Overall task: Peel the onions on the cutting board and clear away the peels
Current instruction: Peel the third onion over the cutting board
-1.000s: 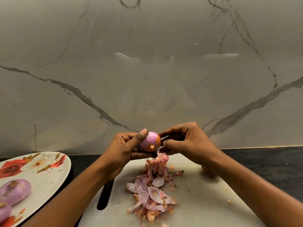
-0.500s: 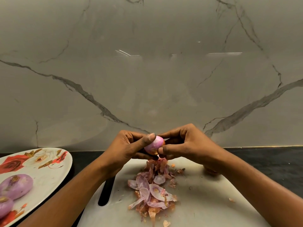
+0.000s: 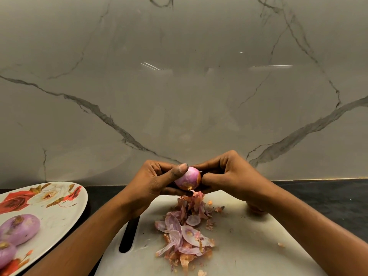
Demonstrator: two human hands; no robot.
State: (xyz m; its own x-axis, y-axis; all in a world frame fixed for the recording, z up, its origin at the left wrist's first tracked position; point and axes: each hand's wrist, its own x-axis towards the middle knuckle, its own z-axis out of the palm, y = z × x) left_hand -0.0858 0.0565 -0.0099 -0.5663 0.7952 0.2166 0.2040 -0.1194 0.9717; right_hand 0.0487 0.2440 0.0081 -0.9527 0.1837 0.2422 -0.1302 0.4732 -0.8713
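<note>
A small pink-purple onion, with some orange skin left at its right side and root end, is held above the far edge of the white cutting board. My left hand grips it, thumb laid over the top and fingers underneath. My right hand has its fingers curled against the onion's right side, thumb and fingertips pinching at the skin. A heap of purple and brown peels lies on the board just below the hands. My right wrist mostly hides an orange-brown lump, likely another onion.
A flowered oval plate at the left holds two peeled onions. The board's dark handle slot is beside my left forearm. Dark countertop runs on the right, and a marble wall rises close behind.
Both hands have dropped slightly and drawn together on the onion. The onion has turned in my left hand, so more peeled purple surface faces up. My left thumb now lies over its top.
</note>
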